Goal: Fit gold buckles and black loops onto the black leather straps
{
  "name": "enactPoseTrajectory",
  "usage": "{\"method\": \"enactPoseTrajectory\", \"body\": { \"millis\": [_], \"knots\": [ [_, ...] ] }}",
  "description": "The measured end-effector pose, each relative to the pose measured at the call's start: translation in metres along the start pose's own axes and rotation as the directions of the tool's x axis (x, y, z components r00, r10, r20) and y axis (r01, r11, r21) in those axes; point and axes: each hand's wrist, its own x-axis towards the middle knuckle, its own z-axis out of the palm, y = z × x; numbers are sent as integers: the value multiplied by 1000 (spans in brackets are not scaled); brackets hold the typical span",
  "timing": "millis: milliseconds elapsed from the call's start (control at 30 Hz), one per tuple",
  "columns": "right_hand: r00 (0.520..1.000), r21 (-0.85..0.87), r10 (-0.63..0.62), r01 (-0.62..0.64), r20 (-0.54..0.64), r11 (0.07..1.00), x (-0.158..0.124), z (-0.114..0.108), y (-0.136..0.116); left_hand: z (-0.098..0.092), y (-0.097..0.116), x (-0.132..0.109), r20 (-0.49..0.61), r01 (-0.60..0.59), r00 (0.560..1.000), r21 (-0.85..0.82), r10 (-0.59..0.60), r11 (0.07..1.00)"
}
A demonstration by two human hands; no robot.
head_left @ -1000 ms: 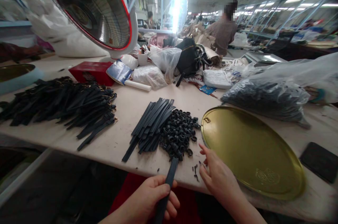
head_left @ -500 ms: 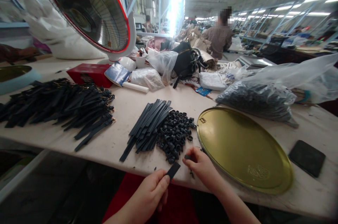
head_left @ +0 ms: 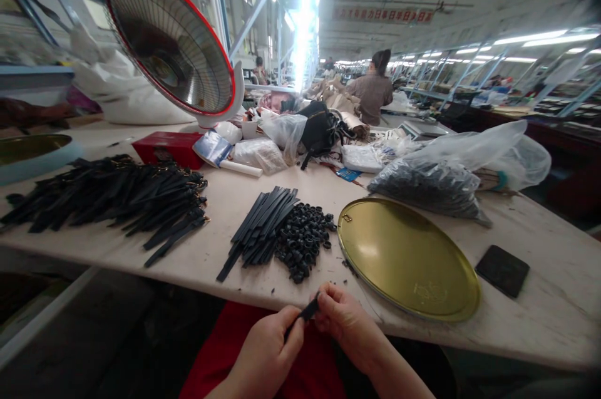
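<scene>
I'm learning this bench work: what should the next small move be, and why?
Probably ease the right hand along the strip toward the left hand: the left grips the strip, and the right's fingertips close on its far end. Those fingers hide whether one of the rings is there.

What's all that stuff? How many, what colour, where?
Table: 1, pale, middle
Caged dish: 1, red rim, back left
Box: 1, red, below dish
Straps: many, black, left
Flat strips: many, black, centre
Rings: many, black, beside strips
Oval tray: 1, gold, right
Filled bag: 1, clear, behind tray
Square pad: 1, black, right
Nearest co-worker: 1, brown top, background
Clutter: uncountable, mixed colours, back
Held strip: 1, black, bottom centre
Left hand: 1, bare, on held strip
Right hand: 1, bare, strip's end
</scene>
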Motion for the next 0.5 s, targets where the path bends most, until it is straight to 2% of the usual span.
{"method": "enactPoseTrajectory", "body": {
  "millis": [133, 233, 300, 400, 500],
  "knots": [
    [998, -95, -39, 34, -53, 995, -4, -4, 3, 2, -6, 0, -10, 28, 1000, 3, -28, 1000],
    [973, -260, -198, 162, -117, 952, -6, -8, 8, 2, -7, 2, 10, 48, 999, -25, -48, 999],
    [957, -337, -266, 216, -111, 917, -6, -7, 12, 2, -6, 3, 32, 28, 999, -55, -26, 998],
    [970, -354, -238, 202, -58, 913, -6, -3, 17, 2, -5, 5, 51, -7, 999, -68, 10, 998],
    [979, -299, -199, 178, -41, 937, -4, 2, 21, 4, -8, 12, 17, 35, 999, -99, -33, 994]
  ]
}}
